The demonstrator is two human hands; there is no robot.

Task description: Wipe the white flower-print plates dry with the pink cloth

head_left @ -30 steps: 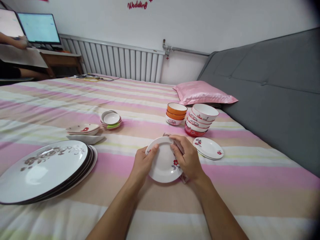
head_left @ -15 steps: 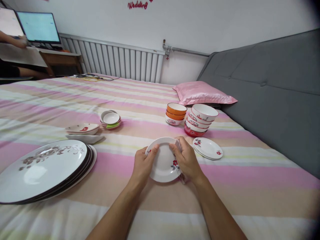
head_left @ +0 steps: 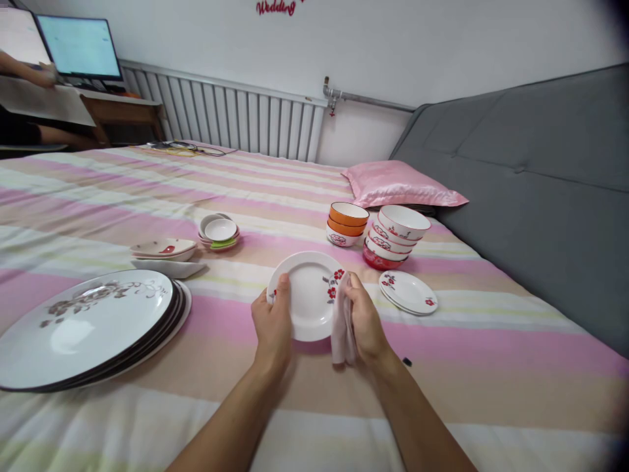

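A white plate with red flowers point(head_left: 309, 298) is held above the bed, tilted toward me. My left hand point(head_left: 275, 321) grips its left rim, thumb on the upper face. In my right hand point(head_left: 366, 318) is a pale pinkish cloth point(head_left: 343, 334), pinched at the plate's right edge; its lower part hangs down. Right of that hand, similar flowered plates point(head_left: 409, 292) lie stacked on the bed. Behind them stand a stack of white and red bowls point(head_left: 400, 223) and a stack of orange and white bowls point(head_left: 346, 223).
Large oval plates point(head_left: 83, 328) are piled at the left, with shallow dishes point(head_left: 164, 249) and small bowls point(head_left: 220, 229) behind. A small dark object point(head_left: 407, 361) lies on the striped bed point(head_left: 304, 439). Farther back are a pink pillow point(head_left: 403, 183), cables and a person's arm point(head_left: 29, 72).
The plate has moved left and slightly up, its flowers now at the upper right. My right hand has drawn back to its edge, and more of the cloth shows. The small dark object has come into view.
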